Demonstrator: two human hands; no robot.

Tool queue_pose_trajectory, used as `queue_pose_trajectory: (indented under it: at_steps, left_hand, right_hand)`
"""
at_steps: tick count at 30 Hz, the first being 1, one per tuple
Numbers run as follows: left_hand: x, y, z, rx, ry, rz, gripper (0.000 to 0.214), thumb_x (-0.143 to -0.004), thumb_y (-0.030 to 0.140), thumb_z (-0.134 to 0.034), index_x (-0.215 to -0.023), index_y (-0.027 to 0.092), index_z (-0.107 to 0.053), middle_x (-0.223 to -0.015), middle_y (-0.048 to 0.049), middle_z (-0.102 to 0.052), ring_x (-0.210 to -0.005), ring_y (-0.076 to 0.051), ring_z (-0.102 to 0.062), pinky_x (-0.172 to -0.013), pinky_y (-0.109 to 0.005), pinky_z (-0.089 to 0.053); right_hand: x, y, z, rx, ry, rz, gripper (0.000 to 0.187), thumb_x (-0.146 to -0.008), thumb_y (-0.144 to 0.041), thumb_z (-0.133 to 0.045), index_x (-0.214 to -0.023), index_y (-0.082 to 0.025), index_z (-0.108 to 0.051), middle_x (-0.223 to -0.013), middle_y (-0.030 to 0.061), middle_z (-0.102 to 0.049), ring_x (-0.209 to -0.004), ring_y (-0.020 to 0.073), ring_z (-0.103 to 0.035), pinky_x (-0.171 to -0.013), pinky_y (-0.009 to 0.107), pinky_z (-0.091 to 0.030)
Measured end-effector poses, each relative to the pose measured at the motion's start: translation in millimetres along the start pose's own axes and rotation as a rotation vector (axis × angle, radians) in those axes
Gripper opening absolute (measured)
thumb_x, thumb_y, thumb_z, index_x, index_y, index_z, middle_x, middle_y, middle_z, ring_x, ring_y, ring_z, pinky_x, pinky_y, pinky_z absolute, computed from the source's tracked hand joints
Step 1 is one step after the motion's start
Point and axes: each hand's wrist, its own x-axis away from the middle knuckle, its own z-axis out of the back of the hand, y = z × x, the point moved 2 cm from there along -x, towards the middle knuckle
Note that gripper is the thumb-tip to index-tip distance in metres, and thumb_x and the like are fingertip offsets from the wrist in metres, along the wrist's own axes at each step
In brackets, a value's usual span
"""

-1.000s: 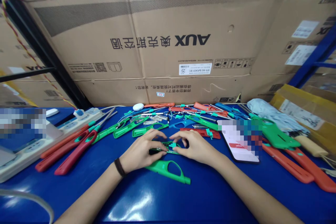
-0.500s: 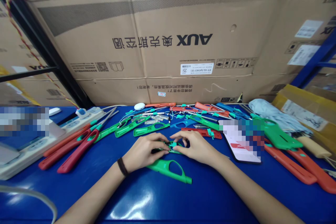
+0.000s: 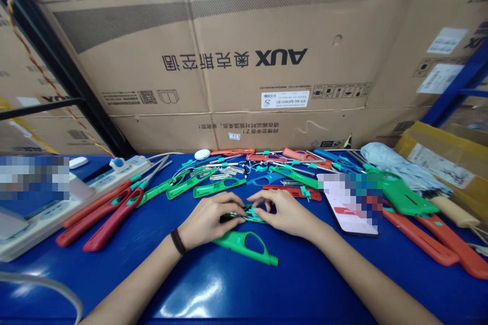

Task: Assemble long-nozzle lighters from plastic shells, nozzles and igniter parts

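Low over the blue table, both hands meet around a green lighter casing half (image 3: 256, 218) with a small teal plastic part (image 3: 249, 210) in it. My left hand (image 3: 208, 217), with a dark band at the wrist, closes thumb and fingers on the casing's left end. My right hand (image 3: 287, 213) bends over the right end, its thumb and curled fingers at the teal part. The fingers partly hide the inside of the casing. Just in front, by the left hand, lies another green casing half (image 3: 236, 242) with an oval trigger opening.
More green casing halves (image 3: 219, 188) and metal lighter rods lie behind the hands. Red lighters (image 3: 114, 221) rest against a white power strip (image 3: 38, 226) on the left. On the right are a phone (image 3: 348, 208), orange lighters (image 3: 419, 236) and a folded umbrella (image 3: 404, 167). Cardboard (image 3: 229, 20) stands behind.
My right thumb has shifted slightly up and right at the teal part. Both hands otherwise keep their places, and the casing half in front lies still.
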Motion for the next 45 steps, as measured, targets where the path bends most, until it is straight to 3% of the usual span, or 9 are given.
queue_pose_trajectory:
  at_steps: [9,22,29,35,40,45]
  left_hand:
    - [-0.8,0.4,0.1,0.009,-0.004,0.011,0.012,-0.087,0.025,-0.059,-0.094,0.023,-0.068,-0.102,-0.0017,-0.064,-0.091,-0.014,-0.062,-0.081,-0.026,-0.048]
    - [-1.8,0.2,-1.3,0.055,0.01,0.031,0.012,-0.085,0.027,-0.061,-0.093,0.024,-0.069,-0.101,-0.0015,-0.065,-0.091,-0.015,-0.063,-0.082,-0.026,-0.048]
    - [-1.5,-1.1,-1.7,0.068,0.014,0.036,0.012,-0.085,0.028,-0.062,-0.093,0.022,-0.067,-0.1,-0.0023,-0.066,-0.09,-0.015,-0.063,-0.082,-0.027,-0.049]
    - [-1.1,1.2,-1.6,0.066,0.012,0.036,0.012,-0.085,0.028,-0.061,-0.095,0.023,-0.067,-0.1,-0.0016,-0.066,-0.091,-0.015,-0.063,-0.082,-0.026,-0.048]
    - [-1.8,1.3,-2.1,0.055,0.022,0.054,0.018,-0.084,0.03,-0.062,-0.1,0.022,-0.064,-0.099,-0.0023,-0.067,-0.088,-0.016,-0.064,-0.08,-0.027,-0.049]
    - [-3.4,2.1,-2.9,0.061,0.02,0.029,0.018,-0.085,0.029,-0.062,-0.101,0.021,-0.065,-0.099,-0.0028,-0.068,-0.091,-0.016,-0.064,-0.082,-0.027,-0.049]
  right_hand:
    - [1.5,2.9,2.0,-0.119,-0.051,0.005,0.031,-0.082,-0.016,-0.058,-0.112,-0.02,-0.062,-0.096,0.0046,-0.069,-0.075,0.0139,-0.06,-0.069,0.027,-0.047]
    - [2.0,4.0,-1.9,-0.062,-0.08,0.0,0.036,-0.084,-0.016,-0.057,-0.119,-0.023,-0.062,-0.095,0.0047,-0.072,-0.077,0.0159,-0.065,-0.068,0.026,-0.049]
    - [2.9,-1.3,-1.4,-0.044,-0.042,-0.018,0.038,-0.082,-0.014,-0.058,-0.119,-0.019,-0.061,-0.094,0.0061,-0.072,-0.078,0.0164,-0.065,-0.071,0.028,-0.05]
    - [4.0,-3.6,-0.5,-0.063,-0.049,-0.041,0.032,-0.081,-0.013,-0.059,-0.112,-0.021,-0.064,-0.094,0.0035,-0.071,-0.077,0.0152,-0.064,-0.069,0.027,-0.048]
    - [1.3,-8.5,-0.8,-0.062,-0.034,-0.077,0.03,-0.076,-0.009,-0.063,-0.102,-0.022,-0.068,-0.079,0.0003,-0.071,-0.066,0.0128,-0.062,-0.061,0.024,-0.046]
    - [-1.8,-4.4,-3.0,-0.129,-0.042,-0.127,0.035,-0.075,-0.012,-0.067,-0.11,-0.021,-0.066,-0.091,0.003,-0.072,-0.067,0.013,-0.063,-0.063,0.025,-0.049]
